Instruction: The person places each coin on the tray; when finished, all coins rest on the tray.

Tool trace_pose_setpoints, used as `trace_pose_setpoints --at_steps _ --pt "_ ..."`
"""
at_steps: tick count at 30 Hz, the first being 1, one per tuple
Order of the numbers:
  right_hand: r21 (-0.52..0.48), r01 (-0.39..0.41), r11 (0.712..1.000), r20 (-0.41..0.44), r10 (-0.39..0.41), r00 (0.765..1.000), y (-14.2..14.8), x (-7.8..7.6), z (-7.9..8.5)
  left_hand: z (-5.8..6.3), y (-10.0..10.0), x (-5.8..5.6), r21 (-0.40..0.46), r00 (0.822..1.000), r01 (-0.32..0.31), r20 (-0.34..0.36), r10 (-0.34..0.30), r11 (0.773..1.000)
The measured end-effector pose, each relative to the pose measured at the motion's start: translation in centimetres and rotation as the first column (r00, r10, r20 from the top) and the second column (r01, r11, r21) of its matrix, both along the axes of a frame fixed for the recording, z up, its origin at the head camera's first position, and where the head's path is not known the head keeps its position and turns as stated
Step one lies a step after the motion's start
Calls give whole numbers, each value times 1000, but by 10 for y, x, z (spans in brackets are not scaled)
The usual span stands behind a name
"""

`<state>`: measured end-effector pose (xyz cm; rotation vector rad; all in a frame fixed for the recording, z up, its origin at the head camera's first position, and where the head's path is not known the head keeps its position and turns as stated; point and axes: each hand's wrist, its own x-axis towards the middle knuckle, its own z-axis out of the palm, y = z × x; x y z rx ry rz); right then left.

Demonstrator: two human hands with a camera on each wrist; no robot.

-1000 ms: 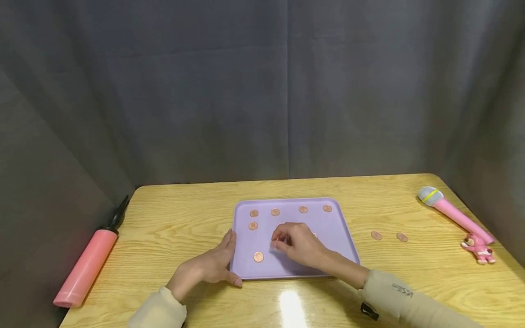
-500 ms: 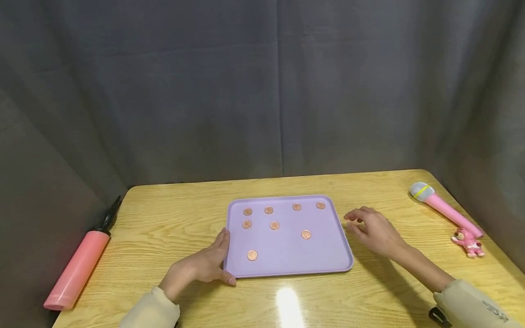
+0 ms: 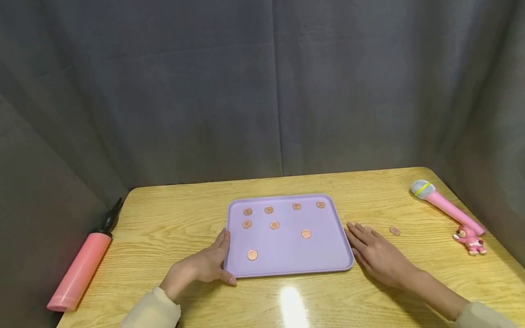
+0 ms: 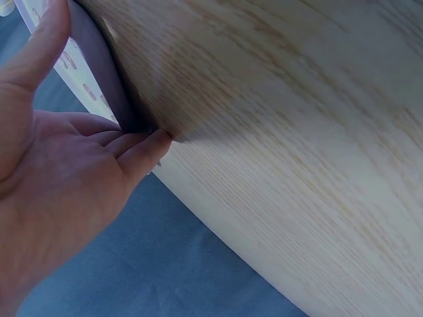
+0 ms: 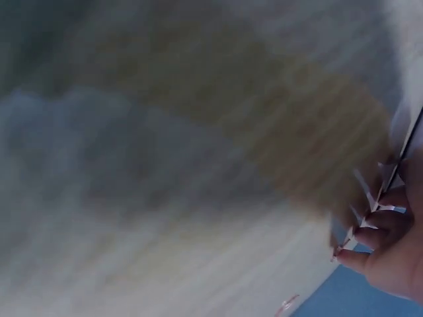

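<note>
A lilac tray [image 3: 283, 269] lies on the wooden table, with several copper-coloured coins [image 3: 306, 233] spread over it. My left hand [image 3: 205, 264] touches the tray's left side, thumb at the front corner. In the left wrist view its straight fingers [image 4: 142, 155] meet the tray edge [image 4: 99, 59]. Beside the tray's right edge, my right hand [image 3: 381, 259] rests palm down with fingers extended and holds nothing visible. Close to its fingers sits one coin [image 3: 369, 228], partly covered; a second coin [image 3: 394, 231] lies farther right. The right wrist view is blurred.
A pink toy microphone [image 3: 451, 207] and a small pink bear figure [image 3: 470, 239] lie at the table's right side. At the left edge is a pink hand pump [image 3: 82, 269] with a black nozzle. Grey curtains [image 3: 205, 91] surround the table [image 3: 176, 214].
My right hand has left the tray's middle, moved to the right, and come down flat beside the tray's right edge. Its fingers have straightened. The left hand has stayed at the tray.
</note>
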<state>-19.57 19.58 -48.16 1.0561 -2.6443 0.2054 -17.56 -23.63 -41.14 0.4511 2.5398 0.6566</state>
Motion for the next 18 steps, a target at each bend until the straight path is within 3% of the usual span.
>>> trace_pose_setpoints --at_steps 9,18 --pt "-47 32 998 12 -32 999 3 9 -2 2 0 -1 2 1000 -5 2 5 1000" --pt "-163 23 986 -101 -40 994 28 -15 -2 1 1 1 12 1000 -7 17 7 1000"
